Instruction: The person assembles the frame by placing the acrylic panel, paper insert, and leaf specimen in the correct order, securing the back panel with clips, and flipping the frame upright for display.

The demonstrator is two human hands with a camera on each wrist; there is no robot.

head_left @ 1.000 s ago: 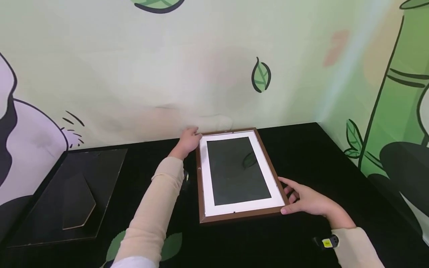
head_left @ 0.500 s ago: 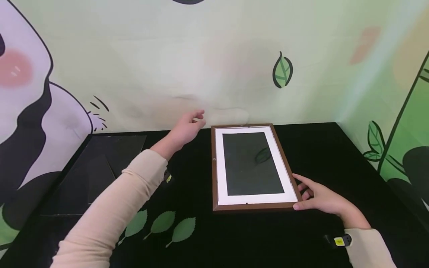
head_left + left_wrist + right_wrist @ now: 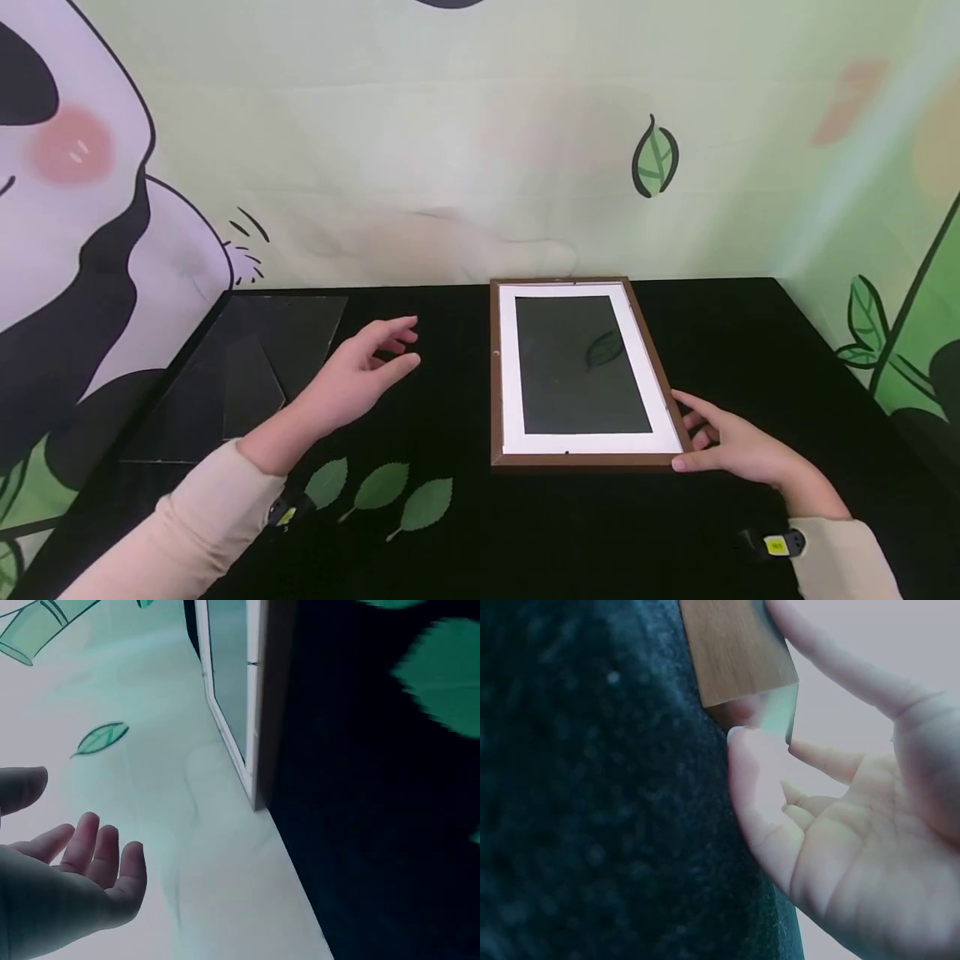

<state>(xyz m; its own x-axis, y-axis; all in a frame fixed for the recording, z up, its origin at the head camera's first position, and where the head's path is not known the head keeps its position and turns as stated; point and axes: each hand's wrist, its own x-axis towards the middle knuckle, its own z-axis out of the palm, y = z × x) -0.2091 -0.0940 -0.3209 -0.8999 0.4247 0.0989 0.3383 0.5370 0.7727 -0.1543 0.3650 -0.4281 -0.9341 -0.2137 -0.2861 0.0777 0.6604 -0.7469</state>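
Observation:
A picture frame (image 3: 512,460) with a brown wooden rim, a white mat and a dark middle lies on the black table. My right hand (image 3: 738,446) holds its near right corner, thumb at the front edge and index finger along the right side. The right wrist view shows the thumb tip touching the wooden frame corner (image 3: 739,656). Between the frame and a black backing board (image 3: 187,400), my left hand (image 3: 352,379) hovers with loosely bent fingers and nothing in them. That board lies at the left with its stand flap (image 3: 251,392) on top, partly behind the left forearm.
Green leaf prints (image 3: 382,486) mark the black table (image 3: 585,533) near its front. A pale wall (image 3: 420,158) with painted leaves and a panda rises right behind the table's back edge. Another painted wall (image 3: 922,333) borders the right side.
My left hand has let go of the frame's far left corner and moved left and toward me. The right hand stays at the near right corner. The head view has turned left.

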